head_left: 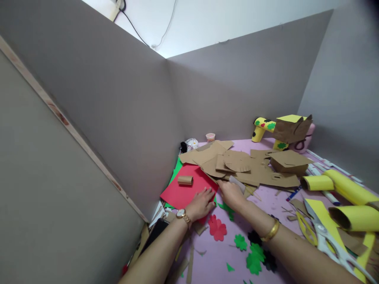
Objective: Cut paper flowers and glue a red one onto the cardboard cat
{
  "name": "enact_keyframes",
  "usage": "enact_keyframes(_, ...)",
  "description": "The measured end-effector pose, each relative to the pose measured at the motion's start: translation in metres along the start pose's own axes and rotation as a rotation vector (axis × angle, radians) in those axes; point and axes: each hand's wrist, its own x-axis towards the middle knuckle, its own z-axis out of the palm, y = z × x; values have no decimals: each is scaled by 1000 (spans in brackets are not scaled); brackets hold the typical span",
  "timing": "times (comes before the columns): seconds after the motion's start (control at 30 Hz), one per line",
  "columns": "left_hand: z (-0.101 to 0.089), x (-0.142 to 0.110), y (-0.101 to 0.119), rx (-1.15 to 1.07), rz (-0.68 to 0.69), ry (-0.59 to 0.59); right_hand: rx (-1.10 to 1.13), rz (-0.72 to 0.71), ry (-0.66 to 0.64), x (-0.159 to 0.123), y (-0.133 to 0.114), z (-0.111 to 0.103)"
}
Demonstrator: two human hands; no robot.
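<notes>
My left hand (201, 204) lies flat with fingers stretched on a sheet of red paper (173, 194), near its right edge. A short brown cardboard tube (185, 180) rests on that sheet. At the sheet's right corner is my right hand (232, 194), its fingers curled closed beside the edge of the brown cardboard (211, 154). What its fingertips pinch, if anything, is hidden. A pale greyish piece (237, 184) shows just behind the right hand. Close below the hands lie a red paper flower (217, 227) and green paper flowers (255, 258).
Scissors (324, 236) lie at the right by yellow paper-covered tubes (352, 218). A yellow spotted tube figure (265, 125), a cardboard box (290, 162) and a small cup (210, 137) stand farther back. Grey partitions (237, 90) enclose the purple tabletop (216, 262). A black phone-like object (155, 232) is lower left.
</notes>
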Motion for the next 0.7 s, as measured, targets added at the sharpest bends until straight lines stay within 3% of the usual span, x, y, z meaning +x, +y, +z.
enact_keyframes(0.13, -12, -32, 7, 24, 47, -128, 11, -14, -8, 0, 3, 1)
enact_keyframes(0.23, -22, -52, 3, 146, -52, -140, 30, -21, -9, 0, 1, 5)
enact_keyframes(0.33, -22, -54, -1, 269, -164, -105, 55, -28, -4, 2, -2, 10)
enact_keyframes(0.5, -16, -45, -4, 331, -239, -45, 120, -70, 16, -2, -6, 17)
enact_keyframes(0.7, -19, -55, -1, 360, -247, -58, 308, -198, 84, -35, -3, 10)
